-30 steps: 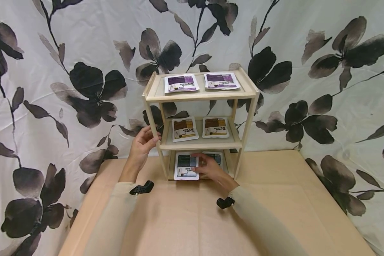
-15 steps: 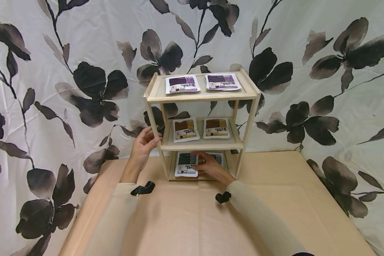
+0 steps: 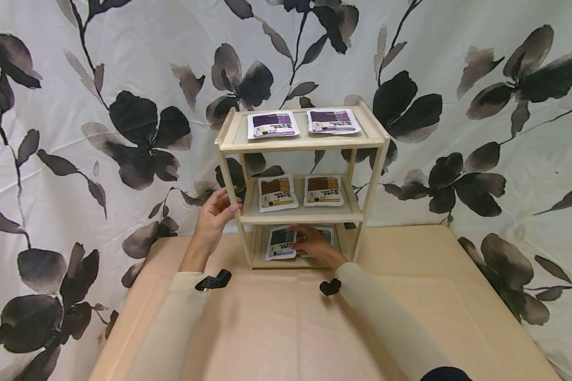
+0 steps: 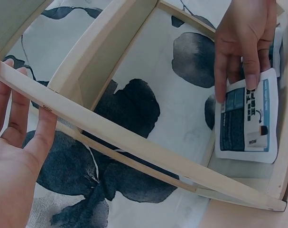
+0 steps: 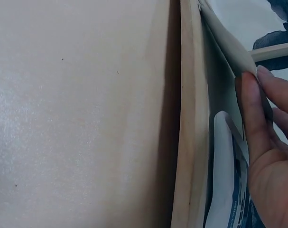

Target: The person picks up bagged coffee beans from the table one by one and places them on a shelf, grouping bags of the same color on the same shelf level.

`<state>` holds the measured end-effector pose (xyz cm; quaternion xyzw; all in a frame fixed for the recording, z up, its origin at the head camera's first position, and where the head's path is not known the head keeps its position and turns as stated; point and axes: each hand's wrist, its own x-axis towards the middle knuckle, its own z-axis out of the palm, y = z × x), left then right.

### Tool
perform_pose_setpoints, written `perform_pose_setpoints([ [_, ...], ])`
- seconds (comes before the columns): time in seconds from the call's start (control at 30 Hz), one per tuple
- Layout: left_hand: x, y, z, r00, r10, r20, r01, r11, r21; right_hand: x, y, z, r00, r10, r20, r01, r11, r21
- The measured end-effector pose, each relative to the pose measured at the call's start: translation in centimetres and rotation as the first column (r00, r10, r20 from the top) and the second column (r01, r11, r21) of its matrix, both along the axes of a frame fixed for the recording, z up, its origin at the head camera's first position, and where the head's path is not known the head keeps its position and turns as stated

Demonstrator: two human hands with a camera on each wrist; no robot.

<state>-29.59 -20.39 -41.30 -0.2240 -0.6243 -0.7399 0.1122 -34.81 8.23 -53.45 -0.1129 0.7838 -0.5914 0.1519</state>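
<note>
A small three-tier wooden shelf (image 3: pixel 301 218) stands at the back of the table. My left hand (image 3: pixel 212 225) holds its front left post, fingers behind the wood (image 4: pixel 110 124). On the bottom tier, my right hand (image 3: pixel 313 246) pinches the right side of a white and blue pouch (image 3: pixel 279 244), thumb on its printed face in the left wrist view. The pouch lies within the tier's left half, slightly tilted. A second blue pouch (image 3: pixel 326 233) sits to its right, partly hidden by my right hand. The right wrist view shows my fingers (image 5: pixel 257 114) at the held pouch's edge.
Two purple pouches, left (image 3: pixel 273 125) and right (image 3: pixel 332 121), lie on the top tier. The middle tier bears two brown pouches, left (image 3: pixel 277 193) and right (image 3: pixel 323 191). Behind the shelf hangs a floral cloth (image 3: pixel 457 121). The tan tabletop (image 3: pixel 276 323) spreads in front.
My right hand has moved the blue pouch back and inward, from overhanging the bottom tier's front edge to behind it. My left hand stays on the post.
</note>
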Motion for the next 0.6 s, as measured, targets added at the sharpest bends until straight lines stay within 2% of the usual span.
perform_pose_setpoints([
  [0.3, -0.2, 0.4, 0.1, 1.0, -0.012, 0.018, 0.012, 1.0, 0.0, 0.5, 0.0, 0.4, 0.996, -0.04, -0.081, 0.053, 0.985, 0.164],
  [0.4, -0.2, 0.4, 0.1, 1.0, -0.012, 0.013, 0.012, 1.0, -0.001, 0.9, 0.2, 0.8, 0.995, -0.019, -0.096, 0.039, 0.977, 0.21],
  [0.6, -0.1, 0.1, 0.0, 1.0, -0.005, 0.0, 0.005, 1.0, -0.001, 1.8, 0.7, 1.4, 0.991, 0.074, -0.111, -0.044, 0.967, 0.252],
])
